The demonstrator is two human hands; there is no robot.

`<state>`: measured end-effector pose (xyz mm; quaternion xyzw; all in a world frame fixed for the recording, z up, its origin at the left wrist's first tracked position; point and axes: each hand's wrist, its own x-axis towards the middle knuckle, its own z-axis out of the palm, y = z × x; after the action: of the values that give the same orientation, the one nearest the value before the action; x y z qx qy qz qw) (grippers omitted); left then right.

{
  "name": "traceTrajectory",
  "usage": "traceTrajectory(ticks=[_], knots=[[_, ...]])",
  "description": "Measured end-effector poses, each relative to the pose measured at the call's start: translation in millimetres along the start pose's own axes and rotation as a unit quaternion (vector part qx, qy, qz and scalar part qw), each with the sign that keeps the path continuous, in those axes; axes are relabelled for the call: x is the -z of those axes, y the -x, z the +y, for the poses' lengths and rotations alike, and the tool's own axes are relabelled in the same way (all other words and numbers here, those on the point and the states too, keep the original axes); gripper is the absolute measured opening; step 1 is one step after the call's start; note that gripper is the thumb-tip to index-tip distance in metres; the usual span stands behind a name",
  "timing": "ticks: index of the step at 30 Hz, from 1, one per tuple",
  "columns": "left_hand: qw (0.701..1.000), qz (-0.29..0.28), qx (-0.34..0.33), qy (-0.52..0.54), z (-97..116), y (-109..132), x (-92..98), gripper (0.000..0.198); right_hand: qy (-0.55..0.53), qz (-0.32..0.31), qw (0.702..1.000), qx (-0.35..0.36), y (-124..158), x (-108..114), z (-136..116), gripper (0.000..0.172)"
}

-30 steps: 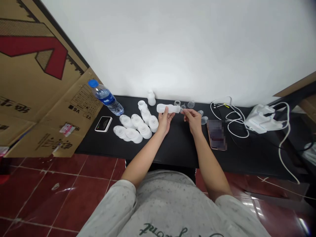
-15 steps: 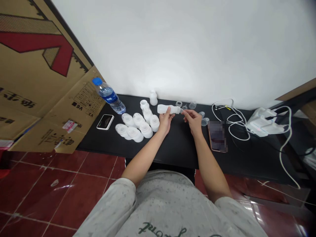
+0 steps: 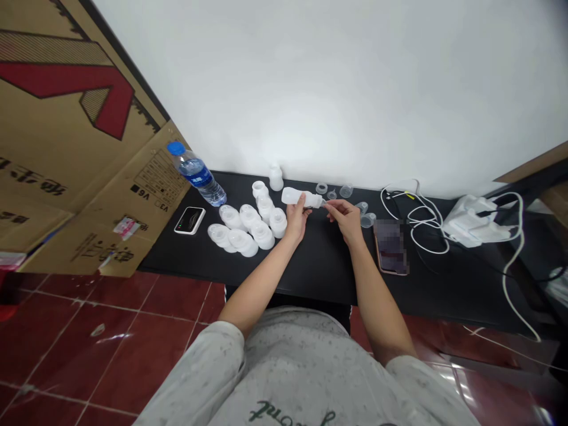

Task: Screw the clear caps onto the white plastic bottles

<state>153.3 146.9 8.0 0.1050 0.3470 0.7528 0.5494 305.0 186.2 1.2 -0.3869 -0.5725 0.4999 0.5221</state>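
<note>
Plastic bottle [image 3: 299, 197], white, sits in my left hand [image 3: 296, 219], fingers closed round it. Right hand [image 3: 347, 219] pinches its narrow tip. Bottle parts [image 3: 262, 220] stand just left of the left hand; smartphone [image 3: 390, 245] lies right of the right.

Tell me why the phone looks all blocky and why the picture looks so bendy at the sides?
In the head view, a blocky pixel patch covers the phone, hiding its screen; the wide lens seems to tilt and stretch things near the edges, like the cardboard sheet; the red floor tiles show bright glare at the lower right.
</note>
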Motion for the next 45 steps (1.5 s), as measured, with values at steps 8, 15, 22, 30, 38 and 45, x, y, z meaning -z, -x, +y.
traceTrajectory(ticks=[8, 15, 22, 30, 38, 45], knots=[[0.999, -0.026, -0.023, -0.039, -1.0, -1.7, 3.3, 0.037, 0.018, -0.004, 1.000, 0.001, -0.8, 1.9, 1.0, 0.034], [1.000, -0.017, -0.005, -0.023, -2.9, -1.2, 2.6, 0.035, 0.037, -0.006, 0.999, -0.001, 0.9, 0.8, -3.8, 0.054], [1.000, -0.023, 0.000, -0.013, -3.0, -0.2, 1.8, 0.037, 0.061, -0.007, 0.998, -0.004, 2.7, 0.8, -2.7, 0.067], [1.000, -0.015, 0.010, -0.006, -2.2, -0.4, 1.6, 0.038, 0.024, -0.050, 0.998, -0.042, 1.8, 0.1, -1.9, 0.058], [0.999, -0.025, -0.015, -0.028, 0.4, -1.3, 2.7, 0.030, -0.005, -0.106, 0.992, -0.062, 4.1, -1.0, -4.6, 0.053], [0.998, -0.043, -0.029, -0.029, -1.2, -1.1, 3.0, 0.034, 0.057, -0.085, 0.994, -0.048, 4.0, 0.3, -2.3, 0.074]])
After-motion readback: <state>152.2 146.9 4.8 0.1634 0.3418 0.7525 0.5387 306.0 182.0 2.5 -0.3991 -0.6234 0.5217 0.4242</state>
